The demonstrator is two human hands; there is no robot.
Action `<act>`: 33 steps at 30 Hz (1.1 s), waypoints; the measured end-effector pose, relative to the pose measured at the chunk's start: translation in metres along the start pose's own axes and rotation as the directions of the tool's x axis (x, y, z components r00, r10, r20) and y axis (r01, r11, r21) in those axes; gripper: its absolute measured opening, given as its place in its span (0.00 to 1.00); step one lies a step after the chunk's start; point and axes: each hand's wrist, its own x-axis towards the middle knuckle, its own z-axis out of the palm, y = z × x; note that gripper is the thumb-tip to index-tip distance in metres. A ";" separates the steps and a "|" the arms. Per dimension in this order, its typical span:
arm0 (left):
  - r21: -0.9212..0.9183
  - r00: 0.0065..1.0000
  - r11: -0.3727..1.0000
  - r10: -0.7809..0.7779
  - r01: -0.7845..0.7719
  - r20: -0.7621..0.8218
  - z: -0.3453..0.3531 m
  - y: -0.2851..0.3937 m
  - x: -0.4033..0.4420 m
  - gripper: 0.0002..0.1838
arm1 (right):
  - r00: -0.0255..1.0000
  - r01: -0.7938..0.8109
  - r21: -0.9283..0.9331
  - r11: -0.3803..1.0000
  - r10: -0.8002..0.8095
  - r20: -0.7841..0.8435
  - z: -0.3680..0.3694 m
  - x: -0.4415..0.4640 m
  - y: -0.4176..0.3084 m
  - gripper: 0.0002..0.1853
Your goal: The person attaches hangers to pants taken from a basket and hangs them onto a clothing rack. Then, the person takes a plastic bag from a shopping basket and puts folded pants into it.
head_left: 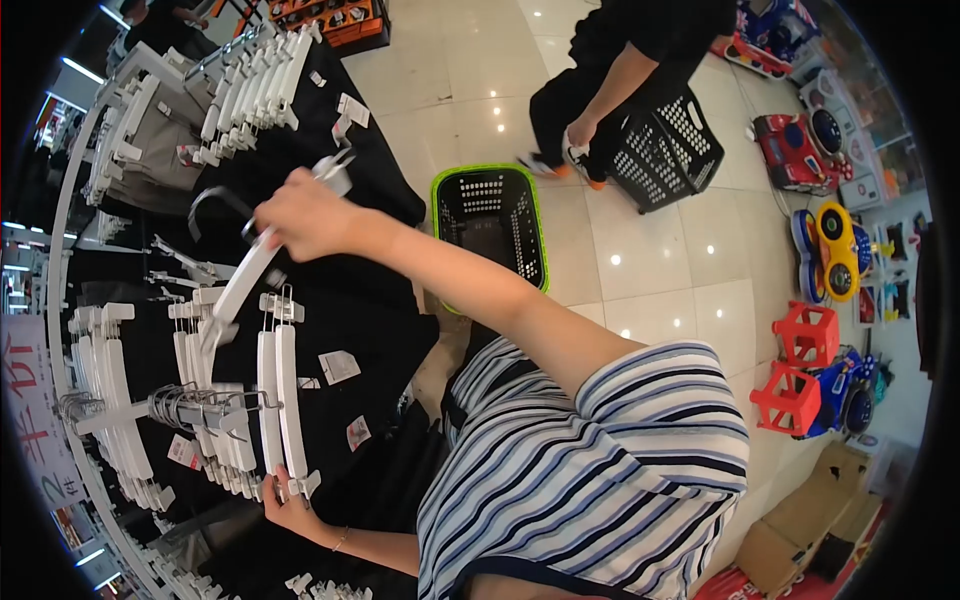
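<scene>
A white clip hanger (243, 283) with a dark metal hook is gripped in my right hand (305, 215), raised off the rack and slanted. I cannot tell whether a garment hangs from it. Lower down, my left hand (295, 512) has its fingers closed at the end of another white clip hanger (288, 400), which hangs on the rack arm (225, 405). Black garments (370, 310) with white paper tags (338, 367) hang beside and below the hangers.
Further white hangers (255, 90) with dark garments hang on the rack. A black basket with a green rim (545, 235) stands on the tiled floor. Beyond it, another person (610, 95) is near a black basket (668, 150). Red stools (805, 335) and toy cars (795, 152) line the right side.
</scene>
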 end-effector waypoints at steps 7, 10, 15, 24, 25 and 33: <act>0.197 0.955 0.980 0.069 -0.011 -0.289 0.019 -0.013 0.001 0.14 | 0.946 -0.317 -0.222 0.922 0.291 -0.144 -0.091 -0.091 0.013 0.08; 0.159 0.961 0.987 0.031 0.013 -0.276 0.016 -0.010 -0.001 0.14 | 0.902 -0.426 -0.321 0.846 0.373 -0.216 -0.125 -0.120 0.020 0.09; 0.103 0.983 0.992 -0.060 0.079 -0.174 0.005 -0.002 -0.010 0.15 | 0.897 -0.442 -0.530 0.724 0.358 -0.259 -0.191 -0.175 0.021 0.08; 0.346 0.966 0.902 -0.241 0.257 -0.090 -0.009 0.060 -0.011 0.15 | 0.875 -0.478 -0.693 0.540 0.363 -0.321 -0.231 -0.169 0.043 0.06; 0.294 0.974 0.929 -0.201 0.224 -0.108 -0.013 0.059 -0.016 0.14 | 0.869 -0.487 -0.712 0.506 0.363 -0.337 -0.239 -0.166 0.041 0.06; 0.221 0.972 0.973 -0.012 0.065 -0.236 -0.009 0.107 -0.041 0.10 | 0.873 -0.456 -0.870 0.185 -0.100 -0.478 -0.343 -0.108 -0.012 0.09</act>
